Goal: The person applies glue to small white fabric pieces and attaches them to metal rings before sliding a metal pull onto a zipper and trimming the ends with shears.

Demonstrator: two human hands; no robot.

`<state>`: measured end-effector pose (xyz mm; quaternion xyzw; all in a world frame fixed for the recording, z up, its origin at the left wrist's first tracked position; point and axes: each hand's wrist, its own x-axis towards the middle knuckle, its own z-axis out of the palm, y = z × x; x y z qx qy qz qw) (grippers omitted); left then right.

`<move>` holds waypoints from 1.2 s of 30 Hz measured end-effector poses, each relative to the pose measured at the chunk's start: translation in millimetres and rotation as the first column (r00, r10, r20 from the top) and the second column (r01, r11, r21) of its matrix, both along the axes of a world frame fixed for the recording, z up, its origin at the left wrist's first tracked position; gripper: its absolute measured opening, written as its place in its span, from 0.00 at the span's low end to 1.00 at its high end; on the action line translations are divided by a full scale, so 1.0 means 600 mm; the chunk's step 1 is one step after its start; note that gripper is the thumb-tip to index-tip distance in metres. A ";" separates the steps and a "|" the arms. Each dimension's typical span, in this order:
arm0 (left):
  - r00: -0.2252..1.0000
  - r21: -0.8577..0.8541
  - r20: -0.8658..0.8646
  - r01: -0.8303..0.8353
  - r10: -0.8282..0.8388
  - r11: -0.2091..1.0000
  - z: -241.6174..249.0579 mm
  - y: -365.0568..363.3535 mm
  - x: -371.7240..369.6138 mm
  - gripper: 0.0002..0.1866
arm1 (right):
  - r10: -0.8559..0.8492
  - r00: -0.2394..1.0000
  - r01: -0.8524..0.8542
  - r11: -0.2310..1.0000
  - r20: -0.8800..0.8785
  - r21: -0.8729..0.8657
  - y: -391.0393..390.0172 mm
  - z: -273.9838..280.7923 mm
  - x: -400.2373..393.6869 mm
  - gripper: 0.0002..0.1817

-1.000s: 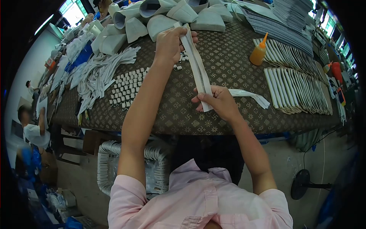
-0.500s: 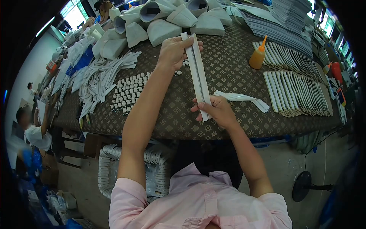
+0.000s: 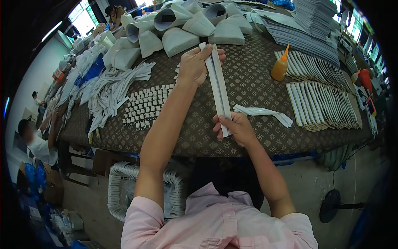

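1. Right hand point(image 3: 237, 127): thumb and fingers pinch the near end of a white zipper strip point(image 3: 219, 92).
2. Left hand point(image 3: 196, 65): well apart from the right, pinching the far end; the zipper strip runs straight between both hands, above the patterned cloth point(image 3: 257, 143).
3. Glossy white band point(image 3: 265, 113): lying on the cloth, just beside the right hand.
4. Small pale blocks point(image 3: 146, 106): set in rows at left, near a heap of white strips point(image 3: 107, 99).
5. Ribbed white row point(image 3: 321, 106): at right; beyond it, an orange bottle point(image 3: 279, 69), upright.
6. White hollow forms point(image 3: 179, 40): piled at the far side.
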<state>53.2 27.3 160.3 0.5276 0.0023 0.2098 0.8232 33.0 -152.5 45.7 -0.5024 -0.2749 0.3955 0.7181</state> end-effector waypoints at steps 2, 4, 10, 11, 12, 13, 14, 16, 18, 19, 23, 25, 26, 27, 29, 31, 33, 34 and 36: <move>1.000 -0.015 -0.013 0.001 -0.001 1.000 0.000 -0.001 0.001 0.16 | -0.010 1.000 0.010 1.000 0.000 -0.014 -0.001 0.001 0.000 0.14; 1.000 -0.035 -0.031 0.004 -0.005 0.999 -0.003 -0.001 0.003 0.16 | -0.022 1.000 0.022 0.999 -0.005 -0.034 -0.007 0.002 0.001 0.14; 0.999 -0.080 0.009 -0.030 0.031 0.996 -0.009 -0.006 0.011 0.14 | 0.059 0.994 -0.056 0.998 0.087 -0.031 -0.011 0.007 0.008 0.15; 0.998 -0.082 0.014 -0.055 0.057 0.995 -0.009 -0.010 0.011 0.14 | 0.034 0.997 -0.032 0.999 0.069 -0.028 -0.010 0.009 0.006 0.15; 0.996 -0.083 0.020 -0.080 0.082 0.993 -0.008 -0.012 0.011 0.14 | 0.008 0.999 -0.007 1.000 0.052 -0.025 -0.009 0.011 0.004 0.15; 0.997 -0.084 0.019 -0.080 0.081 0.993 -0.009 -0.012 0.012 0.14 | 0.008 0.999 -0.007 1.000 0.051 -0.027 -0.009 0.010 0.004 0.15; 0.996 -0.105 0.024 -0.084 0.087 0.991 -0.010 -0.013 0.013 0.14 | 0.009 0.999 -0.008 1.000 0.049 -0.013 -0.009 0.008 0.004 0.15; 0.996 -0.128 0.023 -0.087 0.091 0.988 -0.012 -0.014 0.012 0.14 | 0.008 0.999 -0.008 1.000 0.042 -0.002 -0.009 0.002 0.003 0.15; 0.995 -0.117 0.026 -0.088 0.092 0.989 -0.010 -0.013 0.011 0.13 | 0.000 0.997 -0.002 0.999 0.075 0.032 -0.009 -0.003 0.007 0.16; 0.995 -0.117 0.023 -0.089 0.092 0.989 -0.007 -0.011 0.011 0.13 | 0.000 0.997 -0.002 1.000 0.072 0.031 -0.010 -0.004 0.005 0.16; 0.992 -0.098 0.062 -0.100 0.106 0.990 -0.002 -0.010 0.010 0.13 | -0.028 0.997 0.024 0.998 0.071 0.057 -0.009 -0.008 0.002 0.16; 0.991 -0.073 0.091 -0.096 0.102 0.993 -0.001 -0.015 0.008 0.13 | -0.032 0.997 0.027 0.997 0.067 0.067 -0.008 -0.015 0.003 0.16; 0.991 -0.049 0.067 -0.109 0.112 0.993 -0.003 -0.020 0.004 0.14 | -0.005 0.999 0.004 1.000 0.039 0.030 -0.011 -0.018 0.000 0.16; 0.990 -0.017 0.064 -0.121 0.122 0.993 0.005 -0.023 0.004 0.14 | 0.019 0.999 -0.019 1.000 0.030 0.001 -0.011 -0.017 0.009 0.17; 0.994 0.091 0.047 -0.103 0.099 0.991 0.003 -0.026 -0.006 0.15 | -0.018 0.985 0.028 0.998 0.169 -0.057 -0.015 -0.028 0.025 0.19; 0.996 0.192 0.003 -0.093 0.094 0.977 0.010 -0.045 -0.035 0.14 | -0.131 0.940 0.164 0.983 0.315 -0.083 -0.034 -0.004 0.045 0.22; 0.997 0.231 0.023 -0.071 0.068 0.970 0.000 -0.055 -0.054 0.13 | -0.278 0.892 0.309 0.951 0.358 -0.031 -0.052 0.043 0.068 0.23; 0.999 0.265 0.017 -0.042 0.039 0.963 -0.006 -0.058 -0.061 0.13 | -0.323 0.848 0.355 0.935 0.420 0.002 -0.056 0.068 0.077 0.21; 1.000 0.293 0.015 -0.013 0.009 0.956 -0.014 -0.067 -0.072 0.13 | -0.333 0.802 0.371 0.928 0.496 0.023 -0.060 0.120 0.081 0.19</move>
